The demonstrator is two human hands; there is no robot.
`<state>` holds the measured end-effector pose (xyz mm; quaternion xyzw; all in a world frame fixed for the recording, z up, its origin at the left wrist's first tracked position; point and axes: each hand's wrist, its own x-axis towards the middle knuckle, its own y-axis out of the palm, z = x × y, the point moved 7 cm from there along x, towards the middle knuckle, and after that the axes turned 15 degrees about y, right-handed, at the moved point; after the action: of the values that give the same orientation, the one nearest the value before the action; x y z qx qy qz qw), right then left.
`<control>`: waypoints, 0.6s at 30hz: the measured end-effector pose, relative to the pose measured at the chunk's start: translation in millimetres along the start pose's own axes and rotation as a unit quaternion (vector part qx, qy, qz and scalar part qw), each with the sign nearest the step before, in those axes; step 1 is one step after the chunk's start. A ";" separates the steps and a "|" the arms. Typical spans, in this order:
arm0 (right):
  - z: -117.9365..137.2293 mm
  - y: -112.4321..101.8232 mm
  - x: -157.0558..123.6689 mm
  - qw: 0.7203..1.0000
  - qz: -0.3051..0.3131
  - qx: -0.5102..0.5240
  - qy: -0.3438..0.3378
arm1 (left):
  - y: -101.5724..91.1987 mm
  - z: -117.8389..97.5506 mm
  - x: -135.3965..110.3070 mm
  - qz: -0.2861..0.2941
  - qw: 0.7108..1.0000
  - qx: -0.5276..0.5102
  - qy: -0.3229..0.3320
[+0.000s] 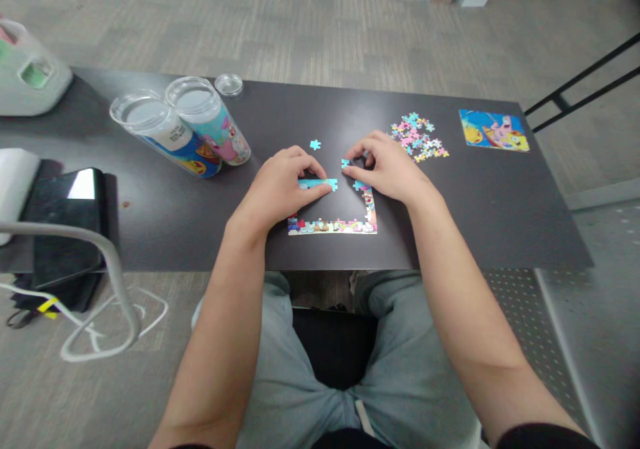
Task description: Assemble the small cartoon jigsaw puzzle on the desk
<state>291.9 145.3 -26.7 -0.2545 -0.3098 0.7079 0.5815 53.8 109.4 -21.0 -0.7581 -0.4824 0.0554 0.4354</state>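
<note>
A partly joined jigsaw border (333,229) lies on the dark table, with a gap in its top edge. My left hand (285,182) bends over the upper left of it, thumb and forefinger closing on the end of the blue top strip (331,184). In a pinch between thumb and fingers, my right hand (387,165) has a small blue jigsaw piece (345,163), just above and right of that strip. The palm side of each hand is hidden. Beyond the border lies a single loose blue piece (315,145).
A heap of loose pieces (417,135) lies beyond my right hand, near a picture card (494,130). Two clear-topped canisters (193,122) and a round lid (229,85) are at the back left. A black tablet (70,229) and a grey curved tube (113,262) are far left.
</note>
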 end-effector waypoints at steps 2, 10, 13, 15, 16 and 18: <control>1.2 0.8 0.6 1.000 0.012 -0.002 -0.004 | 0.4 1.2 0.0 -0.003 1.000 -0.002 0.001; 7.7 -0.2 -10.3 0.997 0.071 0.019 -0.039 | 0.4 1.4 0.4 -0.010 1.000 -0.003 0.013; 9.8 -2.7 -17.7 0.996 0.068 0.015 -0.052 | -0.2 1.8 0.8 -0.008 1.000 -0.002 0.015; 9.6 -4.1 -22.0 0.997 0.064 0.006 -0.051 | -0.1 2.7 1.1 -0.008 1.000 -0.004 0.016; 9.4 -4.5 -24.1 0.997 0.062 0.001 -0.051 | 0.1 3.2 1.2 -0.008 1.000 -0.004 0.015; 9.2 -5.2 -27.8 0.997 0.061 -0.003 -0.053 | 0.6 4.0 1.2 -0.007 1.000 -0.004 0.013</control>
<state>294.2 117.4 -16.7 -0.2366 -0.3261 0.7538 0.5191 52.9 112.7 -23.5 -0.7570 -0.4820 0.0406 0.4393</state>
